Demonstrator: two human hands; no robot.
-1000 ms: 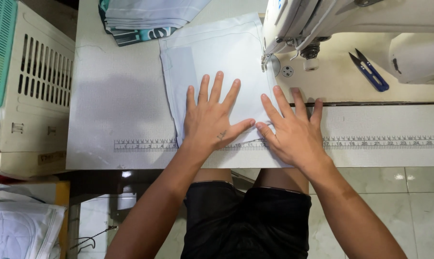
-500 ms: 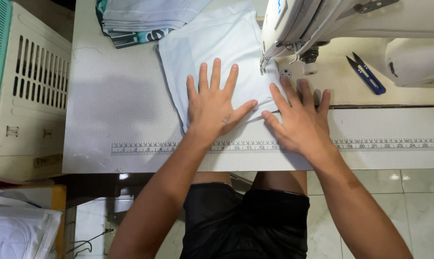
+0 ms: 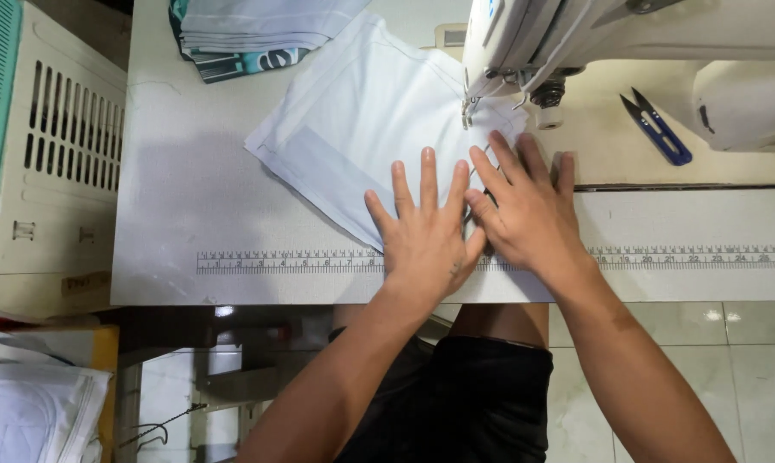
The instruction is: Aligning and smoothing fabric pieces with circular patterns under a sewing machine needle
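Head view looks down on both hands lying flat on a pale blue fabric piece (image 3: 366, 111) spread across the white sewing table (image 3: 182, 214) — the left hand (image 3: 426, 236) with fingers splayed, the right hand (image 3: 529, 214) just beside it, thumbs touching. Fabric's far right corner sits under the needle of the sewing machine (image 3: 627, 51); blue thread snips (image 3: 657, 129) lie right, folded cloth (image 3: 250, 30) far left — a printed ruler strip (image 3: 285, 261) lines the near edge.

Sewing workshop: industrial sewing machine (image 3: 627, 51), ruler-marked table (image 3: 190, 214).
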